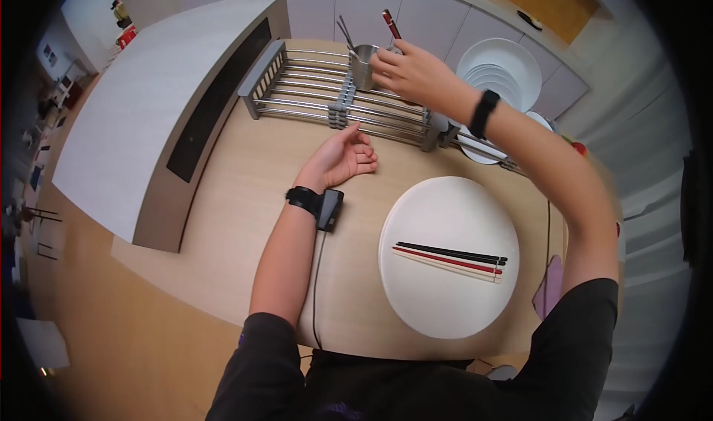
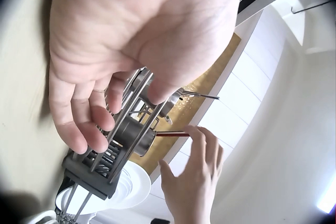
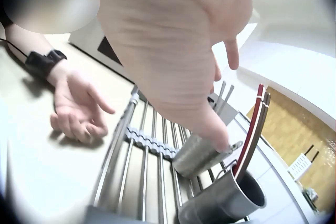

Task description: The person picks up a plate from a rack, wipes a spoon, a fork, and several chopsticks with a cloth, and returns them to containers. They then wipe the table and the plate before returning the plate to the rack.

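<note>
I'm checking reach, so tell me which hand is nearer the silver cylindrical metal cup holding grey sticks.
Right. The right hand is beside the cup, contact unclear; the left hand is farther off, over the pale wood-toned tabletop in front of the grey-and-silver metal rack.

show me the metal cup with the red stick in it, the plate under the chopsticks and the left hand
Metal cup [image 3: 216,201]: right wrist view, on its outer wall
Plate [image 1: 445,306]: head view, bare lower part
Left hand [image 1: 343,159]: head view, on the palm
</note>
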Demonstrator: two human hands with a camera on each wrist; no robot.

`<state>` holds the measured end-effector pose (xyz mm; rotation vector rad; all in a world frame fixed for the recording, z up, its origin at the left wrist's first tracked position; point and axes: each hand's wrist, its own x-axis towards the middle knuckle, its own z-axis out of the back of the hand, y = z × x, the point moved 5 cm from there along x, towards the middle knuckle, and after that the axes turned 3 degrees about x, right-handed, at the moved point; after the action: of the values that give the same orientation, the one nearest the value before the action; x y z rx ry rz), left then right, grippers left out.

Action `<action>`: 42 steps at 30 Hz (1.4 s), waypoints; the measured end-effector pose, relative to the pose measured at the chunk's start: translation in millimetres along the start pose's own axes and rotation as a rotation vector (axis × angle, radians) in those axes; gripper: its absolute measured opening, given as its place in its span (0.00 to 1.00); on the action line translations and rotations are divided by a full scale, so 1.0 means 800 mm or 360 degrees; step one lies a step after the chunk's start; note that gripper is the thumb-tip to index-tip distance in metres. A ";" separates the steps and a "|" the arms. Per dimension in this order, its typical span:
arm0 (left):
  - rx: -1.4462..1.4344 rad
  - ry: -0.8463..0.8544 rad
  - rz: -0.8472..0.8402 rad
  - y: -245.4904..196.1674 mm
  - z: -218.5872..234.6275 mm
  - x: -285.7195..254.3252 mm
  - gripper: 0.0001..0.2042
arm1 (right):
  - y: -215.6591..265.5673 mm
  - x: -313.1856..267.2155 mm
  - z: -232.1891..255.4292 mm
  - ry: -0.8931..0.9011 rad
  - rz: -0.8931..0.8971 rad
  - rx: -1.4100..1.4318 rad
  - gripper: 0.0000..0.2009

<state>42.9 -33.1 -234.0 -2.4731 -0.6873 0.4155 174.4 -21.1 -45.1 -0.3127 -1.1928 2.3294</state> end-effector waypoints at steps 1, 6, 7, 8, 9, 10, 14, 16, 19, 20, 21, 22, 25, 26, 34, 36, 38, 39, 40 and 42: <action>-0.0006 0.0000 0.0001 0.000 0.000 -0.001 0.21 | -0.007 0.010 -0.020 0.0018 -0.0004 -0.0127 0.15; -0.0044 0.0030 -0.0015 -0.002 0.000 0.001 0.21 | -0.036 0.039 -0.075 0.0332 -0.0148 -0.0467 0.16; -0.0052 0.0032 -0.0006 -0.001 0.000 0.001 0.21 | -0.041 0.044 -0.092 0.0201 -0.0222 -0.0436 0.15; -0.0063 0.0033 0.0005 0.000 0.001 0.001 0.21 | -0.046 0.044 -0.101 0.0207 -0.0249 -0.0531 0.14; -0.0075 0.0029 0.0001 0.001 0.001 0.002 0.21 | -0.049 0.043 -0.110 0.0208 -0.0276 -0.0625 0.14; -0.0085 0.0023 -0.0005 0.001 0.001 0.002 0.21 | -0.053 0.045 -0.114 0.0207 -0.0303 -0.0719 0.14; -0.0101 -0.0013 -0.0021 0.002 0.000 0.002 0.21 | -0.068 0.042 -0.129 0.0427 -0.0286 -0.0773 0.13; -0.0102 -0.0016 -0.0008 0.003 -0.001 0.002 0.21 | -0.075 0.037 -0.133 0.0562 -0.0260 -0.0703 0.12; -0.0108 0.0020 -0.0017 0.000 0.000 0.001 0.21 | -0.080 0.034 -0.139 0.0430 -0.0214 -0.0689 0.09; -0.0113 0.0040 -0.0020 0.001 -0.001 0.001 0.21 | -0.085 0.034 -0.142 0.0454 -0.0174 -0.0664 0.09; -0.0107 0.0039 -0.0015 0.002 0.000 0.001 0.21 | -0.091 0.030 -0.145 0.0484 -0.0138 -0.0632 0.08; -0.0097 0.0041 -0.0003 0.002 0.000 0.001 0.21 | -0.099 0.024 -0.143 0.0519 -0.0110 -0.0601 0.08; -0.0094 0.0081 0.0011 -0.001 0.001 0.002 0.21 | -0.153 0.000 -0.112 0.0496 -0.0259 -0.0416 0.07; -0.0104 0.0102 0.0015 0.000 0.002 0.003 0.21 | -0.172 -0.015 -0.101 0.0514 -0.0315 -0.0424 0.07; -0.0136 0.0067 0.0066 0.002 0.008 0.006 0.20 | -0.205 -0.207 0.042 0.0384 -0.1047 0.0077 0.08; -0.0137 0.0070 0.0035 0.001 0.007 0.006 0.20 | -0.136 -0.251 0.071 0.0286 -0.1389 0.1045 0.13; -0.0103 0.0013 0.0028 -0.001 0.002 0.002 0.20 | -0.041 -0.293 0.075 0.0589 -0.1498 0.1444 0.20; -0.0087 -0.0004 0.0019 -0.002 0.001 0.001 0.20 | 0.006 -0.300 0.080 0.0821 -0.1391 0.1499 0.20; -0.0073 -0.0018 0.0016 -0.002 -0.001 0.002 0.21 | 0.055 -0.309 0.086 0.1047 -0.1269 0.1550 0.20; -0.0082 -0.0010 0.0016 -0.002 -0.003 0.000 0.20 | 0.121 -0.312 0.102 0.1098 -0.1261 0.1898 0.20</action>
<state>43.2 -32.7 -231.1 -2.5258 -0.6964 0.4145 320.4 -256.9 -80.9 -0.1252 0.4223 1.5944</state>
